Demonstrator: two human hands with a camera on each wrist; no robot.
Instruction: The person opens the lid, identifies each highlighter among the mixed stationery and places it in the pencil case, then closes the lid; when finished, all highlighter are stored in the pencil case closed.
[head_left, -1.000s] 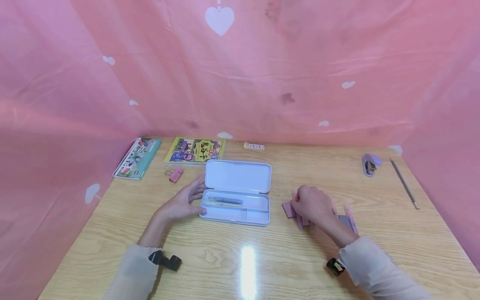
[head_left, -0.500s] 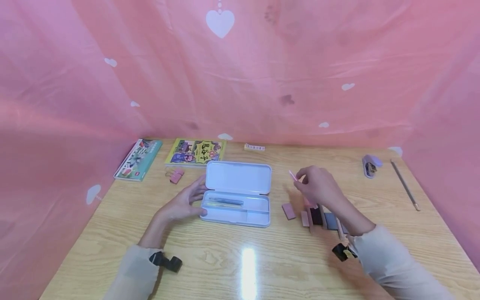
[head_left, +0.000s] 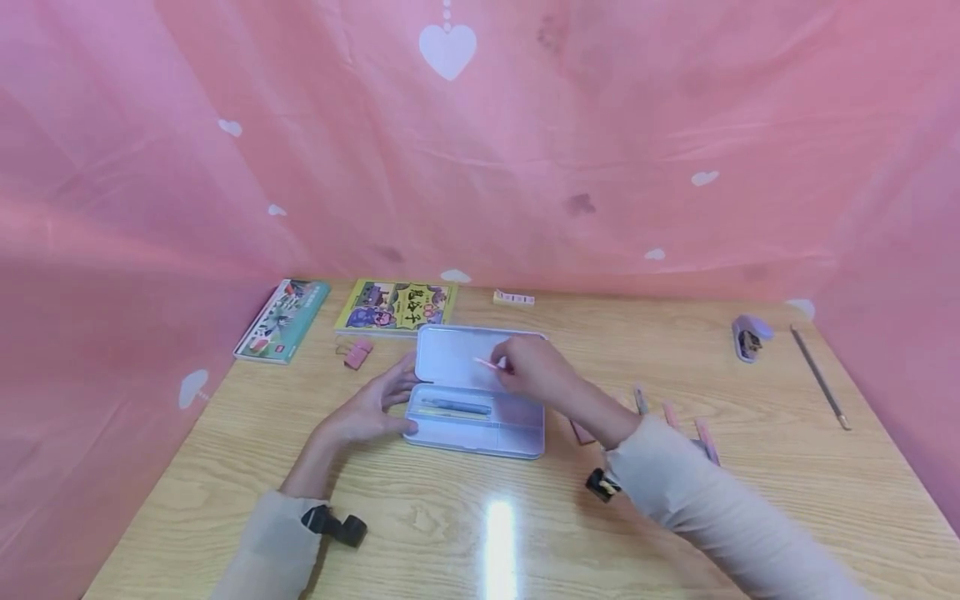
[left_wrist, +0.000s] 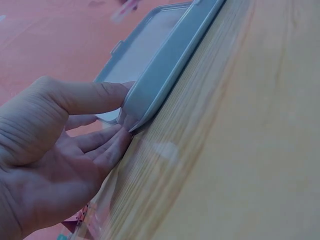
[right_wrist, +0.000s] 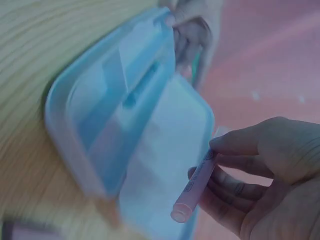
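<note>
A: Left of the two hands, what was recorded?

B: The left hand (head_left: 375,412) was clamped on the left end of a pale blue, rectangular hinged pencil case (head_left: 457,354). Its thumb lay on the rim at the near corner and its fingers bore on the end, with a wide gap between thumb and fingers.

A: And the right hand (head_left: 534,371)?

B: Thumb and fingertips were together on a slim, pale pink cylindrical pen (right_wrist: 197,182). The remaining fingers were curled in behind it. The pen was held tilted above the case, in front of the raised lid; the right wrist view was partly blurred.

A: Where did the case sit, and what was in it?

B: On the light wood-grain counter (head_left: 420,533), lid tipped back on the far side. A grey-blue pen (head_left: 456,407) lay in the far compartment.

A: Surroundings?

B: Near the right forearm, a flat pink block (head_left: 582,432) and several pens, partly hidden by the sleeve. Farther right, a lavender stapler (head_left: 750,337) and a slim grey pencil (head_left: 820,377). Beyond the left hand, a pink metal binder clip (head_left: 358,353), a yellow illustrated book (head_left: 397,306) and a green-and-white book (head_left: 283,321).
</note>
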